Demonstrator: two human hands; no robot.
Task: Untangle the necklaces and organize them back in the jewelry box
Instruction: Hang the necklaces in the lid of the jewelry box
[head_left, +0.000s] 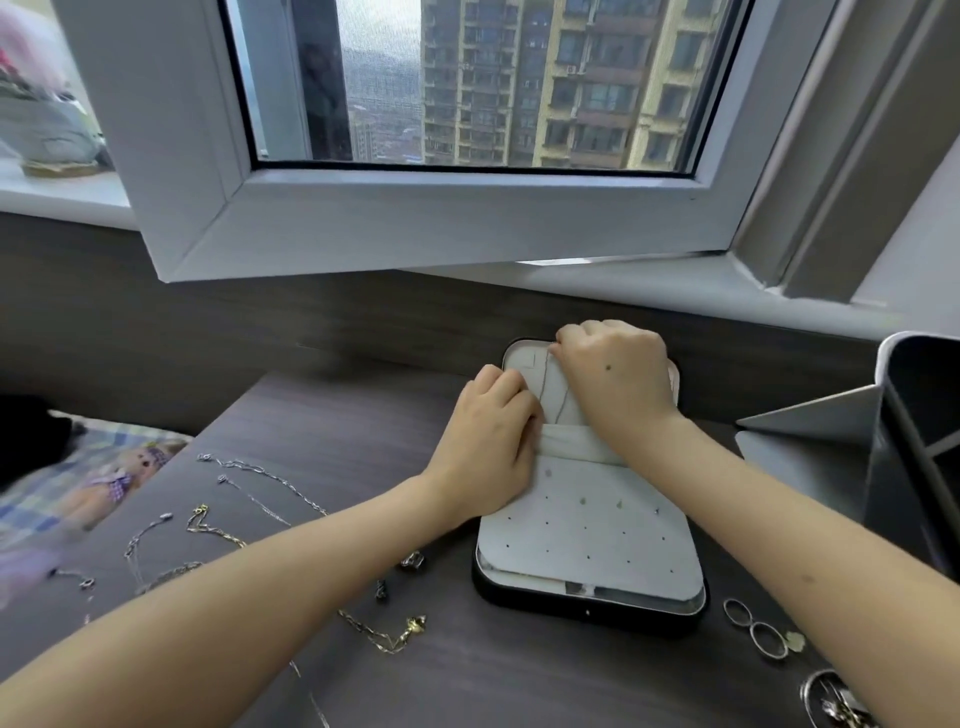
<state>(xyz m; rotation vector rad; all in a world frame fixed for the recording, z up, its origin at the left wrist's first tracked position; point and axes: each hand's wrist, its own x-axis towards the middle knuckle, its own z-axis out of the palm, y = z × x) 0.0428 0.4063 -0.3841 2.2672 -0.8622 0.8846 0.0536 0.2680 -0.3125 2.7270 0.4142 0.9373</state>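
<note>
The jewelry box lies open on the desk below the window; both hands are up on its far padded panel; the right hand pinches the top of a thin chain at the upper edge, likely to hook it so it hangs straight; the left hand is curled against the panel's left side by the pocket, probably steadying it, though its fingertips are hidden and what they grip cannot be told; more necklaces wait, spread apart, left of the box; rings sit to its right
</note>
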